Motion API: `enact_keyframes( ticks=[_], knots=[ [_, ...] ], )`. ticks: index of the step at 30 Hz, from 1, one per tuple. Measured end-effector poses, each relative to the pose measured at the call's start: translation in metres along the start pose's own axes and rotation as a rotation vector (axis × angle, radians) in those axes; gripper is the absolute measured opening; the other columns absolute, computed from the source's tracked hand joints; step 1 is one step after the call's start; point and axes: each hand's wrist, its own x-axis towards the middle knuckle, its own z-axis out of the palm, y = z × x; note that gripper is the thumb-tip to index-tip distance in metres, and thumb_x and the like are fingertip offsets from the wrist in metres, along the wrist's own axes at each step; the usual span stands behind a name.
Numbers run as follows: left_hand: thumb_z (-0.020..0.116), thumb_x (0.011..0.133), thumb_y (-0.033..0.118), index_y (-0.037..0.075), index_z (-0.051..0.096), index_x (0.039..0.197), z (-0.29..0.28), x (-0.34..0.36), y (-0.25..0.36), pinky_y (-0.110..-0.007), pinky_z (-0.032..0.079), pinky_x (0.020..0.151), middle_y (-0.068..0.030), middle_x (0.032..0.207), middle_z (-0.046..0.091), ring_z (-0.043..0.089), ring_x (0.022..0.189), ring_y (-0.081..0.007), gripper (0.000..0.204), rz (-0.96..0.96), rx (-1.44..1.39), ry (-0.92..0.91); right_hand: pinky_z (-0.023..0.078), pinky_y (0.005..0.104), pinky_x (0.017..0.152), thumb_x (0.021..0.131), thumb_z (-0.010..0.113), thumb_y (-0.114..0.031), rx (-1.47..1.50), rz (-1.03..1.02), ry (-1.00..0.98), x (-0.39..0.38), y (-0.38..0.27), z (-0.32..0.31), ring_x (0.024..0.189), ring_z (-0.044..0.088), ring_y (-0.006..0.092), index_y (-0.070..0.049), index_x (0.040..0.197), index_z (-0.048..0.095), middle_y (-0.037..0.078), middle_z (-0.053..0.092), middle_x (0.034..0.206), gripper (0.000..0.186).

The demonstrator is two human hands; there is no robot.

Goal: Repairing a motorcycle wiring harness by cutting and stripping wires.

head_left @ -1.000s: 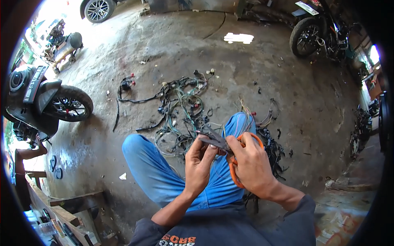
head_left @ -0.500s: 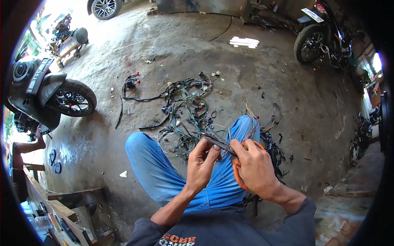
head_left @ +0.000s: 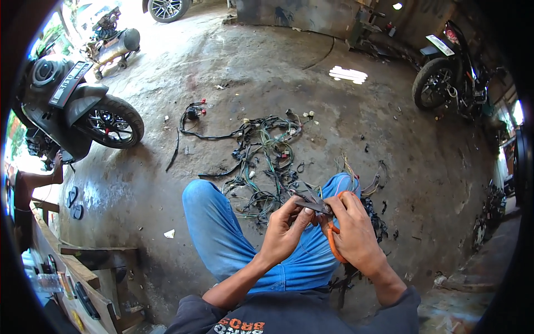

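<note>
Still gripping, close together

In the head view, the floor (head_left: 428, 178) and what stands on it sit farther right than a second ago, while the left hand (head_left: 285, 231) and right hand (head_left: 354, 236) stay over the blue jeans (head_left: 211, 228). The right hand is curled around the orange-handled scissors (head_left: 332, 244), whose upper loop shows less than before. The left hand is partly closed, thumb and fingers pinching a dark flat piece (head_left: 305, 205); whether blade or sleeving, I cannot tell. Tangled wires (head_left: 271, 157) lie beyond the knees.
</note>
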Motion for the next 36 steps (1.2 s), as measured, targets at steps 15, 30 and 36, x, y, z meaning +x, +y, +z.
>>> enact_keyframes(
  ticks=[15,30,36],
  knots=[
    [0.05,0.107,0.019,-0.008,0.056,0.126,-0.023,0.005,0.026,-0.039,0.056,0.095,-0.0196,0.111,0.07,0.07,0.106,-0.0254,0.033,-0.084,-0.197,-0.113,0.046,0.025,0.074,0.093,0.069,-0.011,0.493,0.372,0.13,-0.003,0.02,0.005,0.081,0.054,0.01,-0.001,0.103,0.059,0.004,0.058,0.091,0.017],
    [0.048,0.104,0.003,-0.005,0.05,0.124,-0.012,0.021,0.026,-0.042,0.056,0.097,-0.0184,0.111,0.067,0.069,0.108,-0.03,0.021,0.009,-0.338,-0.149,0.044,0.0223,0.066,0.098,0.066,-0.031,0.827,0.515,0.206,-0.03,0.029,0.007,0.074,0.054,0.0069,-0.004,0.106,0.058,-0.001,0.057,0.083,0.029],
    [0.048,0.101,0.004,-0.003,0.053,0.11,-0.016,0.029,0.031,-0.041,0.061,0.084,-0.0116,0.088,0.066,0.072,0.089,-0.0276,0.013,0.045,-0.292,-0.061,0.045,0.0238,0.072,0.098,0.066,-0.028,0.86,0.431,0.076,-0.029,0.01,-0.001,0.078,0.054,0.0086,-0.003,0.109,0.058,0.001,0.057,0.087,0.029]
  ],
)
